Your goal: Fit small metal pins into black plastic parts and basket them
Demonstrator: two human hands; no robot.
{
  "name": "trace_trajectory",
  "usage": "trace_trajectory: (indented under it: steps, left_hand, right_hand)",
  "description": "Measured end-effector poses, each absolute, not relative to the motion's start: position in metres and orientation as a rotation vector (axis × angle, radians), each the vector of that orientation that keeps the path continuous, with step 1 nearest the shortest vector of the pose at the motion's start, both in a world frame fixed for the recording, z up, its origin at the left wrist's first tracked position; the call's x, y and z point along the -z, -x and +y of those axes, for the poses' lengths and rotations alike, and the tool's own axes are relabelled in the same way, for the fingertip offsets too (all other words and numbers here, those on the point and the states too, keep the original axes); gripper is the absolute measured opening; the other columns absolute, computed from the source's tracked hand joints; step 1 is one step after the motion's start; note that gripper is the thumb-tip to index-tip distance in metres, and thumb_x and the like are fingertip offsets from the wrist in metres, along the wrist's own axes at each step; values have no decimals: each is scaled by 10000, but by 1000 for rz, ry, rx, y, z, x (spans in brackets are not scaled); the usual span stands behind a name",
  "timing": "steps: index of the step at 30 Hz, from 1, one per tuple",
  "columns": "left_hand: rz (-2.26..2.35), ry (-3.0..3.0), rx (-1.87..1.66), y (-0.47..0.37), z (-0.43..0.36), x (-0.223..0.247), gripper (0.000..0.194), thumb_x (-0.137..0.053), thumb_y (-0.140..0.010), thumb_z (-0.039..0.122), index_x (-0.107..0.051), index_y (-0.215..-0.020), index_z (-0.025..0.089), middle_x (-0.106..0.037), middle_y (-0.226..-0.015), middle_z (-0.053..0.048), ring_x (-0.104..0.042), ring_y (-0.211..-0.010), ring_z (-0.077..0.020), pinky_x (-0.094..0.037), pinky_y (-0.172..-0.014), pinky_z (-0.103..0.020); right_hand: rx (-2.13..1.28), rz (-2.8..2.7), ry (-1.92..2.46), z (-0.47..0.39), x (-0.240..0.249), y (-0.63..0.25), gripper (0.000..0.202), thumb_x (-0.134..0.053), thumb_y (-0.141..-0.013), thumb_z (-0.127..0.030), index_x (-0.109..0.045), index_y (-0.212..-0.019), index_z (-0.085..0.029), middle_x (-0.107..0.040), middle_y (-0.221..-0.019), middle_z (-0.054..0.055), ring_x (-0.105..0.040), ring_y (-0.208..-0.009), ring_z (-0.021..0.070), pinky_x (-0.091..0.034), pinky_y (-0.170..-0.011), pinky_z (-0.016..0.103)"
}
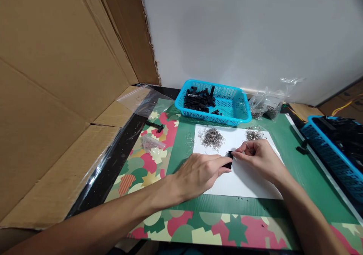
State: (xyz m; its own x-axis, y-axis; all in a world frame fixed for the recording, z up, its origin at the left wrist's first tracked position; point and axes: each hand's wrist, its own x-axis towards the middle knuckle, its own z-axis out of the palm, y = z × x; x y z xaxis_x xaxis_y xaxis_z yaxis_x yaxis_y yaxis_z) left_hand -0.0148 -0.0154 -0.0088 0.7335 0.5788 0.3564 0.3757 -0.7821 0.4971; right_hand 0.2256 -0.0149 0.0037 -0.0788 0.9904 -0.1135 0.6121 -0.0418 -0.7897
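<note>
Over the white sheet of paper (241,187), my left hand (200,172) grips a small black plastic part (227,165) between thumb and fingers. My right hand (259,156) is closed in a pinch, its fingertips touching the upper right end of that part. What the right fingertips pinch is too small to make out. A heap of tiny metal springs or wire pieces (212,138) lies on the paper beyond my left hand. Another small metal heap (254,134) sits just beyond my right hand.
A blue basket (210,117) with black parts stands at the back. A second blue basket (334,160), full of black parts, is at right. Plastic bags (266,105) stand behind the paper. A loose black part (154,126) and small bag (153,144) lie left, near cardboard (56,172).
</note>
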Motion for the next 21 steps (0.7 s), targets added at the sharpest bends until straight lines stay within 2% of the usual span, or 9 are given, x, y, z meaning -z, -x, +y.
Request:
trace_trajectory:
  steps: [8, 14, 21]
  left_hand:
    - [787, -2463, -694, 15, -15, 8, 276, -656, -1048, 210, -703, -1319, 192, -830, -1127, -59, -809, -938, -232, -576, -728, -293]
    - [802, -2461, -723, 14, -15, 10, 284, -667, -1040, 205, -704, -1320, 180, -829, -1154, -67, -814, -998, -257, -614, -784, -319]
    - [808, -2466, -723, 14, -16, 12, 294, -680, -1032, 206, -699, -1324, 184, -830, -1145, -67, -817, -986, -255, -614, -788, -313]
  right_hand:
    - [-1035, -1702, 1677, -16, -1, -226, 439, -710, -836, -549, -743, -676, -142, -337, -530, -58, -254, -537, 102, -166, -501, 282]
    - [-1172, -1705, 1706, -17, -4, -234, 535, -658, -899, -633, -783, -769, -129, -483, -595, -15, -302, -555, 102, -188, -493, 276]
    - [-1143, -1759, 1701, -17, -3, -238, 515, -622, -940, -605, -784, -803, -136, -583, -653, 13, -384, -591, 119, -254, -513, 268]
